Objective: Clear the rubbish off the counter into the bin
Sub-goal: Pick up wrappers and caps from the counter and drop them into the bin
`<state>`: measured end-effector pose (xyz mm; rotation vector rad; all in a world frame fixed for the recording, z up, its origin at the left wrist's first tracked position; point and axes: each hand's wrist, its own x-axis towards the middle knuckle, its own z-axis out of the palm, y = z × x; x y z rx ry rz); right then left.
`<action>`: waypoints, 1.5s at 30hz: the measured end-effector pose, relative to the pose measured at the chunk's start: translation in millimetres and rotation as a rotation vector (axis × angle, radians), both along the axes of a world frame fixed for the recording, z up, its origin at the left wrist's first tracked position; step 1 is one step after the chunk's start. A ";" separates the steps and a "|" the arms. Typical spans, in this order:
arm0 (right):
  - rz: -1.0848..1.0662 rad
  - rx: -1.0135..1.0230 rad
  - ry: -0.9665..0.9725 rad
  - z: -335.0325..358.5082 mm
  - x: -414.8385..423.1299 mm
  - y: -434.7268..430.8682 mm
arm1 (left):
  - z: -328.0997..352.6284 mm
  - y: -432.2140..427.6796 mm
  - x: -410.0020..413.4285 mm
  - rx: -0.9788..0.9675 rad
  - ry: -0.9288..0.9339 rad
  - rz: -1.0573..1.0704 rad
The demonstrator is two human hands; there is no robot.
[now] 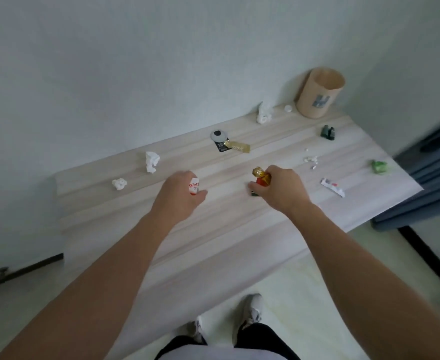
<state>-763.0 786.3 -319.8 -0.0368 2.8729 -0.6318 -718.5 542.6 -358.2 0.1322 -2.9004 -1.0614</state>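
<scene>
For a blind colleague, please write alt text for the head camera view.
A person's left hand grips a red-and-white wrapper and the right hand a gold-and-red wrapper above a pale wooden counter. Crumpled tissues and other wrappers lie scattered; a beige bin stands at the far right corner.

Worktop point(213, 229), pale wood-grain, set against a light wall: left hand point(180, 196) closed around a white wrapper with red lettering point(194, 187); right hand point(281, 188) closed around a gold-and-red foil wrapper point(261, 175). Loose on the surface: three crumpled white tissues point(152, 161) point(119, 183) point(263, 113), a black-and-gold packet point(233, 146) beside a round foil lid point(218, 135), a dark green item point(328, 132), a green wrapper point(379, 166), a red-and-white wrapper point(332, 187), small white scraps point(310, 159). Tan cylindrical bin point(319, 93) upright at the far right corner, touching the wall.
</scene>
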 end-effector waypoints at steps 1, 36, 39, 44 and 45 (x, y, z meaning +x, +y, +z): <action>-0.020 -0.005 0.013 5.1 3.6 15.3 | 5.7 13.4 -2.3 -0.013 0.012 -0.021; -0.039 0.053 0.061 48.8 -243.8 326.0 | 44.9 313.6 -262.5 0.010 0.077 0.018; 0.001 0.047 0.071 50.7 -282.7 335.6 | 53.2 328.2 -301.2 0.006 0.071 0.051; 0.061 0.021 0.079 48.7 -360.8 365.4 | 62.2 367.7 -365.1 -0.092 0.087 0.078; 0.072 0.015 0.074 47.1 -376.4 373.7 | 60.9 376.1 -377.6 -0.104 0.093 0.085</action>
